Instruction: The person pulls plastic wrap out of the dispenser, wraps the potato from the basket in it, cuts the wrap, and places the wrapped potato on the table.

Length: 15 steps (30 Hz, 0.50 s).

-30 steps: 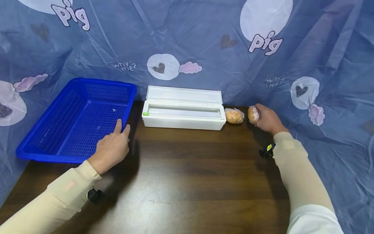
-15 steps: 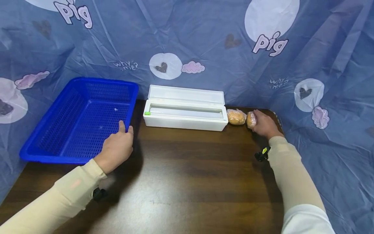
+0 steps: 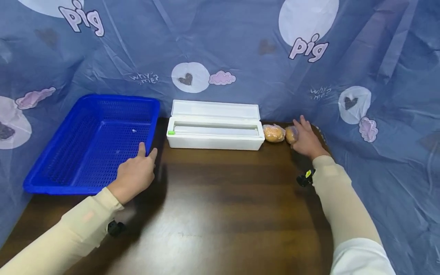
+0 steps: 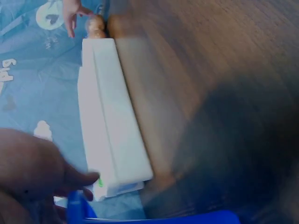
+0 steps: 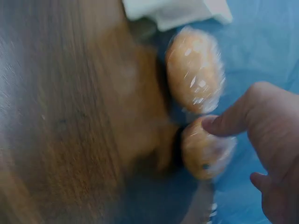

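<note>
My left hand [image 3: 136, 175] is at the right rim of the blue plastic basket [image 3: 31, 186], index finger and thumb extended on either side of the rim. My right hand [image 3: 306, 139] has its fingers spread beside the smaller plastic-wrapped bread roll [image 3: 291, 134]. Its thumb [image 5: 219, 125] overlaps the top of that roll in the right wrist view. Another wrapped bread roll [image 3: 274, 133] lies just to the left, close against the end of a long white cling film box [image 3: 214, 143]. The box's lid stands raised, showing a pale roll within.
A dark wooden table [image 3: 220, 198] carries everything. Behind it hangs a blue printed cloth [image 3: 240, 46], which also comes down along the right side. A green slider [image 3: 171, 132] sits at the box's left end.
The right hand has brought the smaller bread roll left, up to the other roll, and its fingers have come away from their grip and spread. The left hand stays at the basket rim.
</note>
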### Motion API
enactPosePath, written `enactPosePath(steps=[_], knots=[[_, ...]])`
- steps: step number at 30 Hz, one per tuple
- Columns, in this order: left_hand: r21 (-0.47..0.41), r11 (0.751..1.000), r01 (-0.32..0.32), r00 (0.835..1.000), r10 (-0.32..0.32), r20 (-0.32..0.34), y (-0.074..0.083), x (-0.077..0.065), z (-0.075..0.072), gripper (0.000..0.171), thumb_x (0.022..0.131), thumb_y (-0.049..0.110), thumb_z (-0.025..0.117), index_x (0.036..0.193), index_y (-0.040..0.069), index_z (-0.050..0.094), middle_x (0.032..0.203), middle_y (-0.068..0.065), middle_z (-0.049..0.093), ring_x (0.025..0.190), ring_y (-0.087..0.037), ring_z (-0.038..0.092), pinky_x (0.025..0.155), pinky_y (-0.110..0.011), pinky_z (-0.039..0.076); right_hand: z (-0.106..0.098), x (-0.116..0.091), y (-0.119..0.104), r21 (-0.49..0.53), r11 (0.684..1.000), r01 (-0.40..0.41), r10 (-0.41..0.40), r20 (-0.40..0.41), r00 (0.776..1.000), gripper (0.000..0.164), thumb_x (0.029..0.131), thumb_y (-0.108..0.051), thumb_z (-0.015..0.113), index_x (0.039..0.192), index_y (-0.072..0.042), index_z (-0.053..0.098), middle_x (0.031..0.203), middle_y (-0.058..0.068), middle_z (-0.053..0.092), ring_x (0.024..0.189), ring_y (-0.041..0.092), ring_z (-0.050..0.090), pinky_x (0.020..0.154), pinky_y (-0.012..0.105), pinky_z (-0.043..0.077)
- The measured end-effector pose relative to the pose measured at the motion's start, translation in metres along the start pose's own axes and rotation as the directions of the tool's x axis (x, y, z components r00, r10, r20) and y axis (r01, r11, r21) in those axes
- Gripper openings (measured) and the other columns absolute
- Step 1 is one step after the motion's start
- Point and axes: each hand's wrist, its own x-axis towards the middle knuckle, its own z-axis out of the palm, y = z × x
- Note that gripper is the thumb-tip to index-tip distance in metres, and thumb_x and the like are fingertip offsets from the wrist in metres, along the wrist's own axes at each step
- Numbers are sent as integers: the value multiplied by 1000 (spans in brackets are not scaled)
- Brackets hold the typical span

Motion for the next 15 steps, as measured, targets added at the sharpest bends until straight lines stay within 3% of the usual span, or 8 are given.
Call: enactPosePath(steps=[2, 5, 7, 9, 12, 15], knots=[[10, 1000, -6, 1000, 6, -16, 0, 3, -3, 61, 98, 20, 61, 151, -1, 40, 153, -41, 24, 110, -58, 56, 71, -67, 52, -9, 3, -14, -4, 999, 43, -43, -42, 998, 87, 83, -5, 67, 158, 1, 24, 166, 23, -2, 151, 45, -2, 116, 65, 14], [41, 997, -67, 997, 69, -34, 3, 11, -11, 67, 103, 41, 54, 155, 2, 35, 159, -35, 18, 142, -58, 21, 99, -75, 34, -22, 0, -40, -36, 991, 129, -132, -94, 987, 81, 86, -12, 69, 157, -2, 31, 168, 18, 3, 153, 40, 1, 113, 70, 15], [61, 987, -145, 989, 147, -33, 4, 18, -19, 73, 103, 53, 47, 158, 7, 31, 162, -30, 13, 147, -54, 6, 106, -76, 20, -27, -4, -58, -80, 976, 203, -211, -116, 971, 78, 88, -16, 70, 157, -5, 33, 167, 18, 9, 153, 39, 5, 112, 71, 18], [85, 968, -236, 970, 240, -31, 6, 25, -27, 77, 102, 61, 41, 160, 13, 28, 165, -25, 9, 150, -50, 1, 108, -77, 13, -30, -10, -77, -126, 953, 277, -291, -116, 950, 77, 90, -20, 71, 156, -6, 35, 166, 19, 14, 152, 40, 10, 111, 71, 20], [115, 932, -344, 936, 350, -38, 7, 38, -38, 78, 100, 66, 37, 161, 19, 25, 167, -18, 7, 152, -45, 0, 108, -77, 11, -32, -17, -103, -185, 914, 361, -384, -106, 917, 76, 90, -25, 72, 156, -8, 37, 163, 20, 23, 150, 42, 19, 111, 68, 25], [110, 913, -392, 918, 397, -24, 8, 47, -41, 78, 100, 67, 37, 162, 22, 23, 168, -16, 8, 152, -43, 2, 109, -77, 11, -28, -29, -123, -199, 893, 403, -424, -74, 903, 75, 91, -28, 72, 156, -11, 38, 161, 19, 30, 148, 42, 25, 108, 69, 27]])
